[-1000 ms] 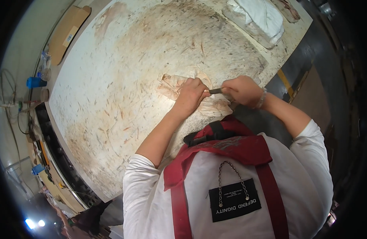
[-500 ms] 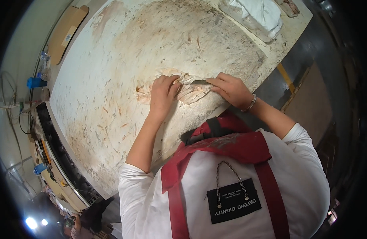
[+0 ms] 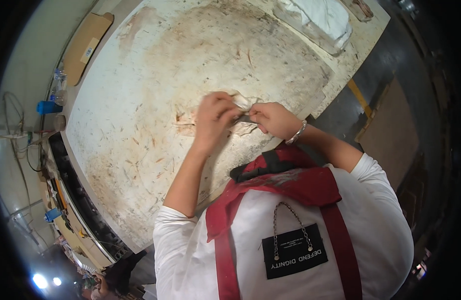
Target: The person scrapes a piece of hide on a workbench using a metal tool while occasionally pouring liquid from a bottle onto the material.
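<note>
A crumpled, thin, cream-coloured piece of soft sheet (image 3: pixel 243 101) lies bunched on the stained white table, and one fold stands up between my hands. My left hand (image 3: pixel 214 119) is closed over its left part, the fingers bent and a little blurred. Close by on the right, my right hand (image 3: pixel 274 120) is closed in a fist-like grip. It holds a dark flat blade (image 3: pixel 246 119), mostly hidden by the fingers, whose end points at my left hand. More of the sheet, with brownish spots (image 3: pixel 183 122), spreads left of my left hand.
The broad worktop (image 3: pixel 140 90) carries smears and reddish-brown flecks. At the far right stands a clear tray (image 3: pixel 318 35) with white cloth. A cardboard piece (image 3: pixel 88 47) and a blue container (image 3: pixel 49 107) are by the left edge. Another person (image 3: pixel 101 287) is at the lower left.
My right hand has come left and nearer to me, close against my left hand, and its blade shows less. My left hand has shifted slightly right. The sheet is more bunched between them.
</note>
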Available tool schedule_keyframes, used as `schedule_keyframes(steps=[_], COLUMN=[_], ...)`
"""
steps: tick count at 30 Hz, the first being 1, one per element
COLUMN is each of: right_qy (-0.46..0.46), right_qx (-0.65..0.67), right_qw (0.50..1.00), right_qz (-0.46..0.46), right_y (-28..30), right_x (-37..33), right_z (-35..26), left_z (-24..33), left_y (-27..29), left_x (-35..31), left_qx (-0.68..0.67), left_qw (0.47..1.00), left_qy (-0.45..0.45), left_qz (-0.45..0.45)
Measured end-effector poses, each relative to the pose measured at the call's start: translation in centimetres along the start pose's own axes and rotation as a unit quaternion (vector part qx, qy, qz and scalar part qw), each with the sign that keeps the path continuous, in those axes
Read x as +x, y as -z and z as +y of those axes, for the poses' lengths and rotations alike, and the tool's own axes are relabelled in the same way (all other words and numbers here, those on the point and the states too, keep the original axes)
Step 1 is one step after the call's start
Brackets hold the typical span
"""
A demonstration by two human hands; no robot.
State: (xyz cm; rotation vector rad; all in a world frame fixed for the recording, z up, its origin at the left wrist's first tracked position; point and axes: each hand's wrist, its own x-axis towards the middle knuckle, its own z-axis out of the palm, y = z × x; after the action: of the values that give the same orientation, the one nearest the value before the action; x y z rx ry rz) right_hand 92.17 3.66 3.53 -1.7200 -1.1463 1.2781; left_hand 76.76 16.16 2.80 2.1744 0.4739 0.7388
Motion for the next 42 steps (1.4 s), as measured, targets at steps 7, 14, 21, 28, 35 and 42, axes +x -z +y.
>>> schedule_keyframes(steps=[7,14,21,28,35,42], right_qy=[0.019,0.137,0.137,-0.007,-0.01,0.061], right_qx=[-0.064,-0.271,-0.292,-0.036,-0.188,-0.25], right_qw=[0.995,0.953,0.944,0.995,0.982,0.966], right_qz=[0.078,0.018,0.076,0.09,0.03,0.029], right_y=[-0.4,0.6,5.1,7.6,3.7,0.5], right_x=[1.4,0.1,-3.2,-1.4,0.4,2.0], right_z=[0.5,0.2,-0.6,-2.0,-1.5,-0.6], left_z=[-2.3,-2.1,-4.3,-3.9,-0.5,-1.4], left_y=[-2.0,-2.1,-2.9,0.4,-1.5,-1.8], left_x=[-1.3,-2.0,-2.5,0.1,0.3,-1.0], left_qx=[-0.022,-0.029,0.078,-0.163,-0.147,0.016], left_qw=[0.993,0.994,0.994,0.929,0.934,0.988], left_qy=[0.054,-0.017,-0.033,0.328,0.319,0.085], left_qz=[-0.102,-0.108,-0.069,-0.041,-0.067,-0.125])
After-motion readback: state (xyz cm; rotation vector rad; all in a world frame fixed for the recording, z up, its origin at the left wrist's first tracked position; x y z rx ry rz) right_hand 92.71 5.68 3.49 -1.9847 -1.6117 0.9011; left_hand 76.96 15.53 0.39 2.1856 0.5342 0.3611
